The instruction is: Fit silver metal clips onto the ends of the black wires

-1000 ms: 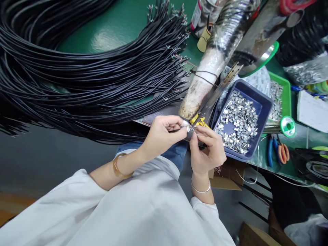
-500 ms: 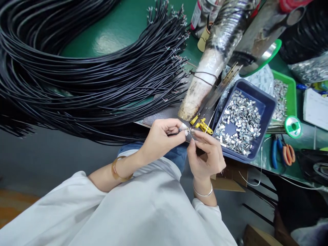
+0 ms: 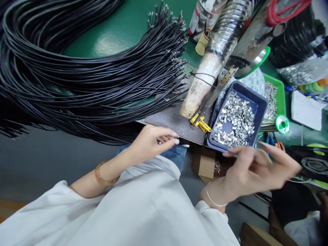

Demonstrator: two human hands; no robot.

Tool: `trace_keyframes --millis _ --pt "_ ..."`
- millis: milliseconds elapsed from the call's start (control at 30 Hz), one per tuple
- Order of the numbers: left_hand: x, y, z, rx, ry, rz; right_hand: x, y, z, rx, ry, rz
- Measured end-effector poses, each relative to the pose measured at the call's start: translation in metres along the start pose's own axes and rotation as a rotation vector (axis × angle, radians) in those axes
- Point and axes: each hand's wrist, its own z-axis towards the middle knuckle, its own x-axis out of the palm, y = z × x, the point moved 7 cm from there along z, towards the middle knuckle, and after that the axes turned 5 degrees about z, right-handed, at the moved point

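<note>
My left hand (image 3: 152, 141) is closed, thumb and fingers bent together in front of my lap. A thin black cable with a silvery-white end piece (image 3: 186, 146) sticks out just beyond its fingertips; most of that cable is hidden behind the hand. Blurred by motion, my right hand (image 3: 258, 167) is over the front right of a dark blue tray (image 3: 261, 102), fingers apart, and nothing shows in it. Small shiny metal clips (image 3: 234, 119) fill much of the tray. Close to its left side lies a yellow-handled tool (image 3: 201, 123).
A thick bundle of black cables (image 3: 102, 82) covers the bench's left side. A wrapped white tube (image 3: 202, 73) slants down towards me. Farther right are a green tray (image 3: 282, 99), a solder spool (image 3: 282, 124) and paper (image 3: 307, 109). A cardboard box (image 3: 206, 164) stands below the bench edge.
My hands were together at the cable end. The right one has moved away to the right, opening near the tray, while the left has shifted slightly left and the cable end hangs lower.
</note>
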Motion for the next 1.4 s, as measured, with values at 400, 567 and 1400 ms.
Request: trace_keyframes --millis 400,567,1400 --pt "-0.084 0.03 0.049 0.061 -0.642 0.239 0.055 -0.064 0.07 0.061 0.304 -0.362" --pt "-0.102 0.04 0.039 0.075 -0.887 -0.343 0.061 -0.073 0.076 0.16 0.487 -0.364" --pt "0.025 -0.005 0.019 -0.151 -0.051 -0.713 0.083 0.021 -0.024 -0.093 0.25 0.186"
